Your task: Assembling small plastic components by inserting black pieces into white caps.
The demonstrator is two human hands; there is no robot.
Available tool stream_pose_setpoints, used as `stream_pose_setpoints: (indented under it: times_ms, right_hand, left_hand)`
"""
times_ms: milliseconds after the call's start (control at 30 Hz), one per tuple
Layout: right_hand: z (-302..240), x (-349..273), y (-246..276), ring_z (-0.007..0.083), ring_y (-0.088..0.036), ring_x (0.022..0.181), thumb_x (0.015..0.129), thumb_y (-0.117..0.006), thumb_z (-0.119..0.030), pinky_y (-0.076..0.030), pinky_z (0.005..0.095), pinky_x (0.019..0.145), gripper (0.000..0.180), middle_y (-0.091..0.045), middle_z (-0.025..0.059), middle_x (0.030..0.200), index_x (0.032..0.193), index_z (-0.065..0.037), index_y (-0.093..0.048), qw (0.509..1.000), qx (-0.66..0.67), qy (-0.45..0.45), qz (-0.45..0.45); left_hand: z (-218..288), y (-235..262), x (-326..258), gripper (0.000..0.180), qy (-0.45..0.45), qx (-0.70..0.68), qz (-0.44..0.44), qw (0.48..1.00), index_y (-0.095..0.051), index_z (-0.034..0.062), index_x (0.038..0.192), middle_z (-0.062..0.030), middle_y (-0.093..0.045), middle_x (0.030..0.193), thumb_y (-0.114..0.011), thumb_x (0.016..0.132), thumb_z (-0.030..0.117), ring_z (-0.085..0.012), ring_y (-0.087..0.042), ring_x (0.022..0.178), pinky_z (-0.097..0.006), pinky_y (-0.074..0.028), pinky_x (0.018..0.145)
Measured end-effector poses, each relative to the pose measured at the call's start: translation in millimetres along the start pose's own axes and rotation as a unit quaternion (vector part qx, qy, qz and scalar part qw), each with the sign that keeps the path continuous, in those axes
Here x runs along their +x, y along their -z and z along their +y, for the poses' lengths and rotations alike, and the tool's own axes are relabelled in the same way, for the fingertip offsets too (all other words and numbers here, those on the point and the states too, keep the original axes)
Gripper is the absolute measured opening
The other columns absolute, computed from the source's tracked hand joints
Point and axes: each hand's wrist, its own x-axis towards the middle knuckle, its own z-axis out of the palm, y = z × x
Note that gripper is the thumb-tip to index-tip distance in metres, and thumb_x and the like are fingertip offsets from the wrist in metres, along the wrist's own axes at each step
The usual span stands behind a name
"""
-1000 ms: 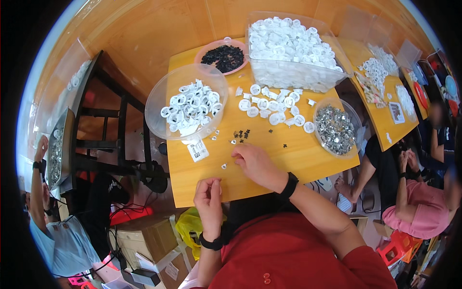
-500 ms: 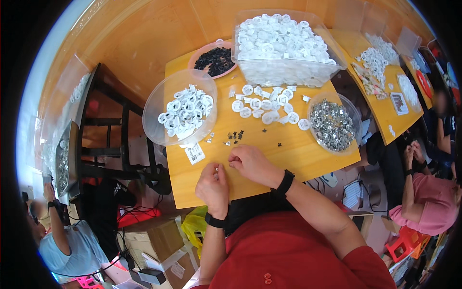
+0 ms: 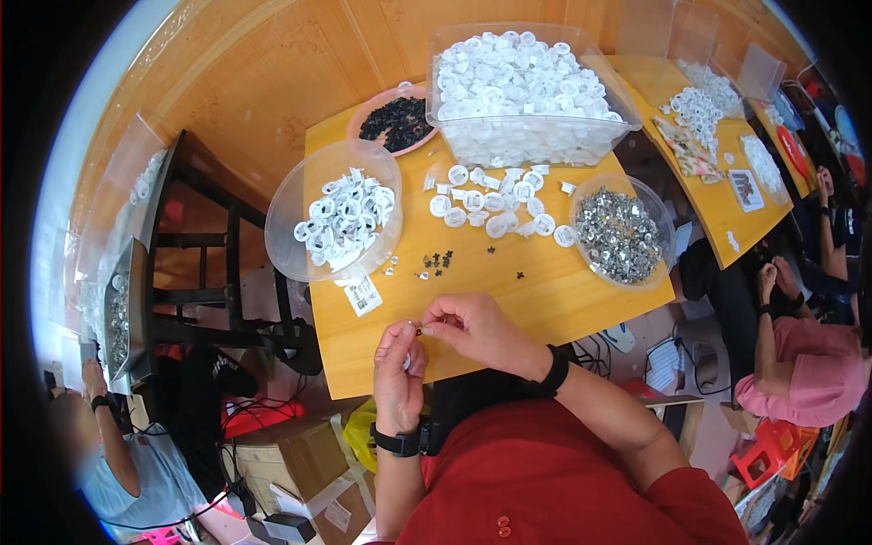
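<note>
Near the table's front edge my two hands meet at the fingertips. My left hand (image 3: 398,374) is closed, with a small white plastic part (image 3: 406,361) showing between its curled fingers. My right hand (image 3: 465,325) pinches a tiny dark piece (image 3: 419,331) against the left fingertips; its shape is too small to make out. Just beyond the hands lie a cluster of small black pieces (image 3: 438,262) and a few small shiny metal bits (image 3: 423,275). Round white plastic parts (image 3: 495,202) are spread across the middle of the table.
A clear round tub (image 3: 272,238) of white parts stands left, a clear tub (image 3: 669,238) of metal pieces right. Behind are a pink bowl (image 3: 355,124) of black pieces and a large clear bin (image 3: 536,136) of white parts. Other people sit at both sides.
My hands have come together; the right one moved down and left to the left fingertips. A white part now shows in my left hand. The view has shifted slightly.
</note>
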Motion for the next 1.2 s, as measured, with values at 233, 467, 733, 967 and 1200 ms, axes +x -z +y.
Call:
stream_pose_setpoints:
  times_ms: [233, 467, 733, 967, 1200]
  right_hand:
    - [-4.5, -4.9, -2.3, 0.0074, -0.051, 0.060, 0.087, -0.062, -0.008, -0.043, 0.0235, 0.055, 0.010, -0.058, 0.0044, 0.069, 0.087, 0.002, -0.060, 0.998, -0.037, 0.052, 0.025]
    - [-9.9, -17.7, -5.8, 0.0085, -0.053, 0.062, 0.090, -0.058, -0.011, -0.043, 0.0254, 0.055, 0.012, -0.059, 0.0051, 0.071, 0.090, 0.001, -0.057, 0.999, -0.019, 0.000, 0.045]
    - [-9.1, -24.9, -10.7, 0.0319, -0.060, 0.070, 0.084, -0.057, -0.008, -0.047, 0.0387, 0.061, 0.008, -0.059, 0.0164, 0.077, 0.084, -0.001, -0.053, 0.996, -0.064, 0.006, 0.066]
    - [-2.3, -28.8, -7.7, 0.0310, -0.056, 0.073, 0.082, -0.054, -0.009, -0.043, 0.0401, 0.063, 0.009, -0.053, 0.0137, 0.082, 0.088, -0.004, -0.050, 0.956, -0.258, 0.115, 0.080]
    - [-10.2, -30.6, -1.9, 0.0236, -0.052, 0.070, 0.075, -0.054, -0.009, -0.037, 0.0339, 0.065, 0.012, -0.049, 0.0088, 0.078, 0.085, -0.006, -0.050, 0.885, -0.412, 0.206, 0.061]
  left_hand:
    - [-5.1, 0.8, -1.3, 0.014, 0.002, -0.032, -0.016, 0.999, -0.059, 0.0050, 0.097, 0.0049, -0.041, 0.061, -0.056, 0.093, 0.018, -0.0049, -0.034, 0.052, -0.020, -0.026, 0.048]
    - [-4.0, -0.8, 0.1, 0.021, 0.026, -0.029, 0.017, 0.999, -0.055, 0.0054, 0.099, 0.0028, -0.047, 0.071, -0.044, 0.096, 0.022, -0.0064, -0.041, 0.058, -0.020, -0.033, 0.053]
    - [-11.2, -6.9, -2.6, 0.021, 0.025, -0.067, -0.038, 0.997, -0.055, 0.0046, 0.103, -0.0011, -0.055, 0.088, -0.045, 0.097, 0.022, -0.0116, -0.053, 0.079, -0.026, -0.043, 0.070]
    - [-15.7, -8.1, -6.7, 0.021, 0.016, -0.104, -0.078, 0.991, -0.054, 0.0025, 0.111, -0.0067, -0.059, 0.102, -0.049, 0.097, 0.017, -0.0152, -0.057, 0.095, -0.029, -0.048, 0.085]
    - [-22.5, -2.1, -5.5, 0.019, 0.031, -0.132, -0.074, 0.988, -0.054, 0.0041, 0.111, -0.0063, -0.060, 0.105, -0.054, 0.095, 0.015, -0.0148, -0.058, 0.099, -0.029, -0.048, 0.088]
